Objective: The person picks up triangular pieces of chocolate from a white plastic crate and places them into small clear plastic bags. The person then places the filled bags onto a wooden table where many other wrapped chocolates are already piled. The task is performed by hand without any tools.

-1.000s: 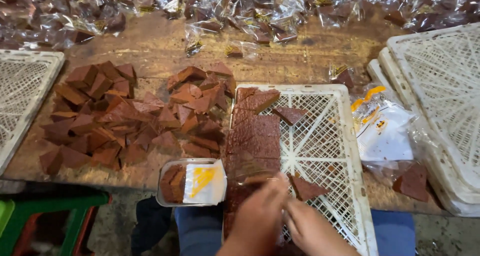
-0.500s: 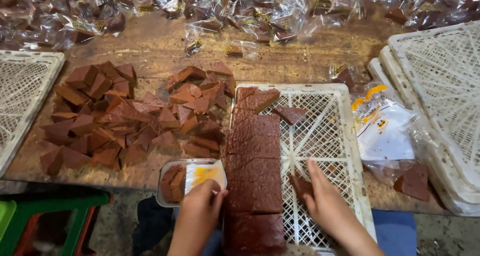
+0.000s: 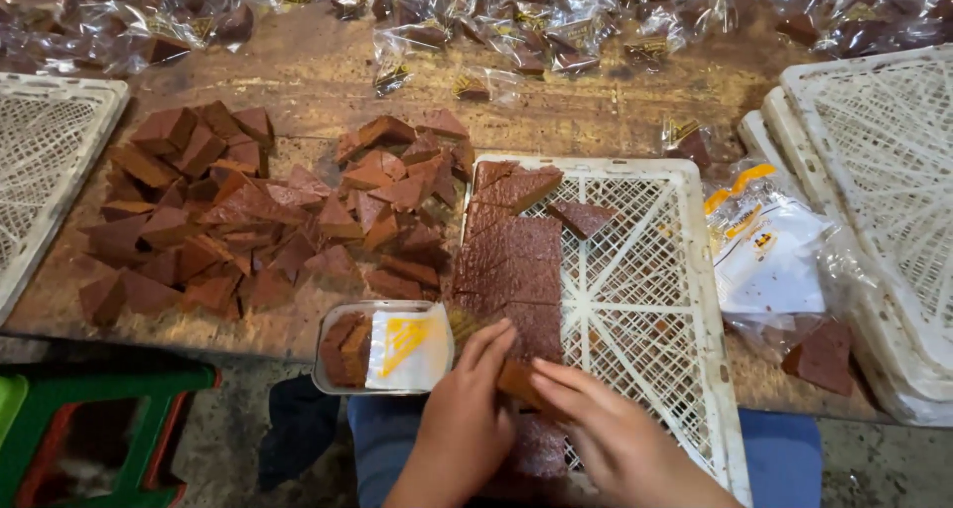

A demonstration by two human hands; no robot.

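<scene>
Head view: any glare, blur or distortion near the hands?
Head view: even, soft light; glints only on the wrapped packets at the top; hands and brown slab fairly sharp; tray edges splay outward from the wide lens.
</scene>
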